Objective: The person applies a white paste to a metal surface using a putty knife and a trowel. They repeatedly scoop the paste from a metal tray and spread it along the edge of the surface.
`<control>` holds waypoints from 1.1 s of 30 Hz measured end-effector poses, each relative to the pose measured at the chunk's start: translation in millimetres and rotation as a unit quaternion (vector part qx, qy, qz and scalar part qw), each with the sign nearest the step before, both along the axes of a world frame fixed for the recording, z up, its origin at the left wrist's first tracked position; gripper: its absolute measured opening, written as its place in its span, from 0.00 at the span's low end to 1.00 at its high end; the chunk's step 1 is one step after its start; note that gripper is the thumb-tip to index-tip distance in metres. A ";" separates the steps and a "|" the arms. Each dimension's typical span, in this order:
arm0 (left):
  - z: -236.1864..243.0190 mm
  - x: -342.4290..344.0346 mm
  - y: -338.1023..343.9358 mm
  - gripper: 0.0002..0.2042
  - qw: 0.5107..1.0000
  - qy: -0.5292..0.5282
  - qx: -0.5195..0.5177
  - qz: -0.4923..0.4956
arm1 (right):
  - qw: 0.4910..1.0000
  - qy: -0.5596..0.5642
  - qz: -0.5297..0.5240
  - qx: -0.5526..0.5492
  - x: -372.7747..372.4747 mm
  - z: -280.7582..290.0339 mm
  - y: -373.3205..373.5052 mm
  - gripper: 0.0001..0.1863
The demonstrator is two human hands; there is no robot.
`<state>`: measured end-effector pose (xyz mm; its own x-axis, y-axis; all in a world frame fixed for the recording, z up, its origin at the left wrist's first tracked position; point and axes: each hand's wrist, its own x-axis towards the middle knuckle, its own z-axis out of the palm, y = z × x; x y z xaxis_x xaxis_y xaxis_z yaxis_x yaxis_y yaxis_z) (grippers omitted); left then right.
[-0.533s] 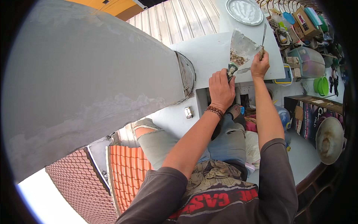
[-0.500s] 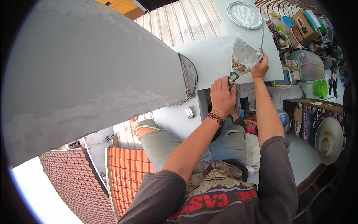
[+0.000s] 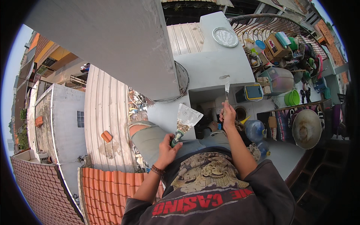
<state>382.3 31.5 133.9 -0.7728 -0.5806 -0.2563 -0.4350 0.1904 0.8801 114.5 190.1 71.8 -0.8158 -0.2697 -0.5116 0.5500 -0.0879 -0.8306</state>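
Note:
My left hand [image 3: 167,151] is closed round the dark green handle of a wide putty knife [image 3: 188,117], held above my thigh. Its broad blade is smeared with white filler and has brownish patches near the handle. To the right, my right hand [image 3: 228,115] grips a narrow putty knife [image 3: 227,87] by its handle, blade pointing up and away from me. The two knives are apart. Beyond them lies a pale ledge [image 3: 210,67], and a round lid [image 3: 225,37] coated with white paste rests at its far end.
A large grey plastered slab [image 3: 112,41] rises on the left, with wire [image 3: 186,80] looped at its end. Tiled roofs [image 3: 112,191] drop away below left. On the right stand water bottles [image 3: 255,130], a metal wok [image 3: 306,129], a green bucket [image 3: 291,98] and a curved railing [image 3: 277,17].
My hands have drawn apart and back toward my body, the left one moving left with the wide putty knife. The narrow knife has separated from the wide blade. The view has shifted, showing more surroundings.

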 end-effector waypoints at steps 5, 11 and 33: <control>0.8 24.1 -9.9 0.19 0.989 0.038 0.138 0.026 | 0.975 -0.087 0.151 -0.138 11.6 56.0 8.8 0.26; 18.5 34.0 -16.3 0.18 0.983 0.026 0.174 0.046 | 0.916 -0.118 0.278 -0.263 25.4 101.0 10.9 0.26; 11.4 52.4 -16.6 0.04 0.979 0.030 0.116 0.165 | 0.955 0.002 0.290 -0.057 76.6 85.7 -61.9 0.23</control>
